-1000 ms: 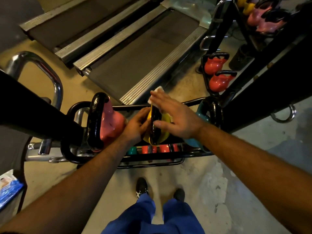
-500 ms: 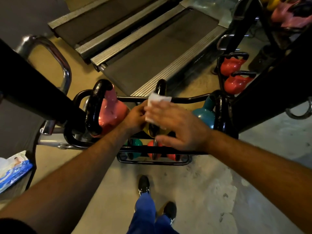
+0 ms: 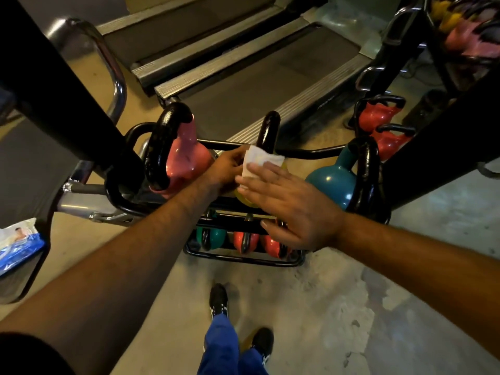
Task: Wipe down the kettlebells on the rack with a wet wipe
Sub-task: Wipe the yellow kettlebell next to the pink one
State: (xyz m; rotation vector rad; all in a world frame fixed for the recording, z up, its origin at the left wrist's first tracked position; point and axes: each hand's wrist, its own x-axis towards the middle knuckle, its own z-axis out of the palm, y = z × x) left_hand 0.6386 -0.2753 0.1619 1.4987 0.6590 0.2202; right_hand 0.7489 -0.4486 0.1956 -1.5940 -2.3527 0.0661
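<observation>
Wet wipe (image 3: 258, 163) pressed on the yellow kettlebell (image 3: 244, 197) in the middle of the rack's (image 3: 311, 153) top tier.

The right hand (image 3: 290, 204) lies flat over the white wipe, fingers straight and slightly spread, fingertips on the cloth. The left hand (image 3: 226, 169) holds the kettlebell's left side just beside the wipe; how its fingers lie I cannot tell. The yellow bell's black handle (image 3: 267, 132) stands up on the far side. A pink kettlebell (image 3: 186, 161) sits to the left, a teal kettlebell (image 3: 334, 182) to the right. Smaller green and red bells sit on the lower tier (image 3: 243, 259). A blue wipes pack (image 3: 16, 246) lies at the far left edge.
</observation>
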